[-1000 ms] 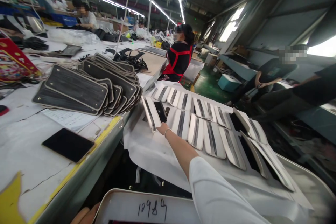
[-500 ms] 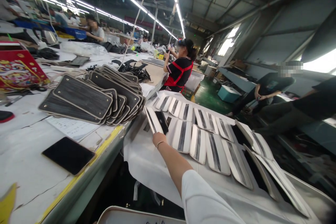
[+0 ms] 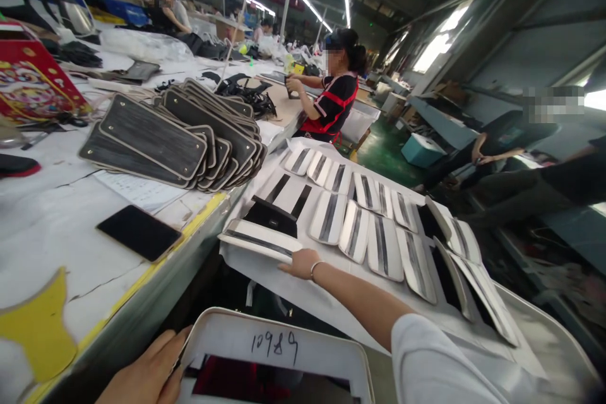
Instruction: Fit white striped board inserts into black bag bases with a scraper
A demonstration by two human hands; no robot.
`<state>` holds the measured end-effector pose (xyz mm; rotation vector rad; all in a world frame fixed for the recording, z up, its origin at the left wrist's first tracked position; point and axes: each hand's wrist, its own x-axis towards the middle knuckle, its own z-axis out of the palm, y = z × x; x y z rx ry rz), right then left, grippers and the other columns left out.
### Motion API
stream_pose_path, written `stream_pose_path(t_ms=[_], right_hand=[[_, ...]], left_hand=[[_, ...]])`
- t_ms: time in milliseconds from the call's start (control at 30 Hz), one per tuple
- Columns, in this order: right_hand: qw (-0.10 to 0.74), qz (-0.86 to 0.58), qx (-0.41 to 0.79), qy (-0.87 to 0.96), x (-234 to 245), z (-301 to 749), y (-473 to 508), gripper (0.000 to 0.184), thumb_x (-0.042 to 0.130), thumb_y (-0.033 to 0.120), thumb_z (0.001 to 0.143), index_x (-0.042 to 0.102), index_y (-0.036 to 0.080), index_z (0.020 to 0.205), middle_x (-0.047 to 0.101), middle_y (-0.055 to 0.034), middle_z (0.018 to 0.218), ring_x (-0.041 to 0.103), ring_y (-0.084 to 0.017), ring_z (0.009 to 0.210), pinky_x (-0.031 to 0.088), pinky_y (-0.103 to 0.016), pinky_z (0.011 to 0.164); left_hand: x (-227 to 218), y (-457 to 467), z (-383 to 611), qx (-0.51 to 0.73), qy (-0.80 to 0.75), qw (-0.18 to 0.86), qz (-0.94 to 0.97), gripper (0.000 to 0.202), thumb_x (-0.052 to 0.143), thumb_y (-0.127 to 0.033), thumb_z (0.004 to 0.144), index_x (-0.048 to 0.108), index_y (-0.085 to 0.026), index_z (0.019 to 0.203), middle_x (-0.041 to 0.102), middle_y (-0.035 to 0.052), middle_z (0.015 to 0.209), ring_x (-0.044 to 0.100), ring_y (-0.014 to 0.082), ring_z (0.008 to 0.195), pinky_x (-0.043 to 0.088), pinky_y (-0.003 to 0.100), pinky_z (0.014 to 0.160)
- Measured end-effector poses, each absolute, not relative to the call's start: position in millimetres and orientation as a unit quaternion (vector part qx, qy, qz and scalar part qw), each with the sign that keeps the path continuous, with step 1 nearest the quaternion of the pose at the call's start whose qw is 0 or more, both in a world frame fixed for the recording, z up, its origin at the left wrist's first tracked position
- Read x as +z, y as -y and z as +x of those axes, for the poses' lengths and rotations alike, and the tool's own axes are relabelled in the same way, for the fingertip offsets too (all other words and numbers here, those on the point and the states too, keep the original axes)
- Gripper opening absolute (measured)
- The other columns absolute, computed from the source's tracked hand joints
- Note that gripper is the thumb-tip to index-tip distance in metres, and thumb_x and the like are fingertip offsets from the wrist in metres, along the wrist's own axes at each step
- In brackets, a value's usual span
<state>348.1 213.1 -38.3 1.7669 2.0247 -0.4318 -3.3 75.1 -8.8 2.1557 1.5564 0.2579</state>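
My right hand (image 3: 303, 262) grips the end of a white panel with a dark stripe (image 3: 258, 241), at the near left edge of the white-covered table (image 3: 284, 278). Just behind that panel lies a black piece (image 3: 273, 217) with a small label. At the bottom, my left hand (image 3: 151, 369) is closed on the left edge of a rounded white panel (image 3: 326, 339), which bears handwriting and has a dark, shiny middle. That panel's lower part is cut off by the frame. Several similar striped panels (image 3: 329, 218) lie in rows to the right of my right hand.
On the left table, a pile of dark rounded panels (image 3: 156, 139) lies by a phone (image 3: 139, 232), a yellow piece (image 3: 40, 328) and a red box (image 3: 35, 79). A co-worker in black and red (image 3: 334, 91) stands beyond. A dark gap separates the tables.
My right hand has swung the striped panel from upright to nearly level, toward me, uncovering the black piece. My left hand and the handwritten panel have come up into view.
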Motion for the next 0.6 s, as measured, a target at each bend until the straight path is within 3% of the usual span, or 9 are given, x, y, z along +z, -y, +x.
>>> stream_pose_path(t_ms=[67,133,200,300,367,433,600], right_hand=[[0.185,0.655,-0.15,-0.718,-38.1,344.2,-232.8,0.066,0.026,0.061,0.088,0.068,0.01,0.092,0.066,-0.0197,0.092,0.063,-0.031,0.088,0.05,-0.04,0.07],[0.154,0.665,-0.138,-0.717,-39.3,335.9,-253.3,0.065,0.02,0.055,0.091,0.064,0.009,0.103,0.064,-0.0198,0.1,0.061,-0.031,0.095,0.048,-0.041,0.076],[0.125,0.665,-0.128,-0.725,-44.2,324.6,-270.5,0.053,0.033,0.05,0.09,0.054,0.011,0.119,0.057,-0.0192,0.118,0.053,-0.03,0.109,0.044,-0.042,0.086],[0.107,0.656,-0.147,-0.733,-55.8,305.9,-289.4,0.061,0.058,0.043,0.08,0.043,0.012,0.13,0.048,-0.0183,0.129,0.047,-0.029,0.117,0.041,-0.038,0.092],[0.11,0.65,-0.177,-0.731,-59.7,295.4,-298.5,0.059,0.065,0.037,0.075,0.049,0.008,0.124,0.057,-0.0188,0.118,0.055,-0.027,0.108,0.044,-0.037,0.087],[0.102,0.638,-0.199,-0.737,-54.1,289.5,-305.7,0.046,0.069,0.029,0.071,0.058,0.007,0.111,0.063,-0.0164,0.107,0.059,-0.026,0.099,0.046,-0.036,0.084],[-0.019,0.639,-0.186,-0.746,9.9,313.5,-313.5,0.023,0.066,0.024,0.073,0.065,0.013,0.093,0.065,-0.0104,0.104,0.056,-0.026,0.105,0.04,-0.035,0.092]], left_hand=[[-1.6,-75.6,0.5,0.084,-0.548,0.256,0.792,0.042,0.029,-0.032,0.083,0.059,-0.026,0.113,0.064,0.0036,0.107,0.061,0.0208,0.102,0.052,0.026,0.083],[5.6,-77.0,4.2,0.073,-0.542,0.275,0.791,0.044,0.028,-0.031,0.084,0.058,-0.025,0.115,0.063,0.0045,0.107,0.06,0.0206,0.104,0.05,0.026,0.086],[13.8,-79.2,7.7,0.054,-0.542,0.296,0.785,0.044,0.029,-0.033,0.082,0.057,-0.025,0.116,0.062,0.005,0.105,0.06,0.0211,0.103,0.049,0.026,0.088],[28.2,-81.5,12.9,0.022,-0.552,0.326,0.767,0.045,0.03,-0.036,0.081,0.057,-0.024,0.115,0.061,0.007,0.105,0.06,0.0226,0.101,0.049,0.028,0.087],[38.2,-81.7,16.4,0.01,-0.563,0.339,0.754,0.044,0.029,-0.035,0.082,0.056,-0.023,0.115,0.059,0.0089,0.107,0.061,0.0232,0.1,0.049,0.03,0.088],[46.6,-81.2,19.7,0.003,-0.574,0.346,0.743,0.044,0.028,-0.031,0.084,0.054,-0.02,0.117,0.057,0.0106,0.109,0.06,0.0233,0.099,0.048,0.033,0.089],[52.6,-78.7,22.6,-0.006,-0.574,0.342,0.744,0.045,0.026,-0.024,0.085,0.047,-0.015,0.124,0.054,0.0131,0.112,0.059,0.0231,0.099,0.044,0.038,0.092]])
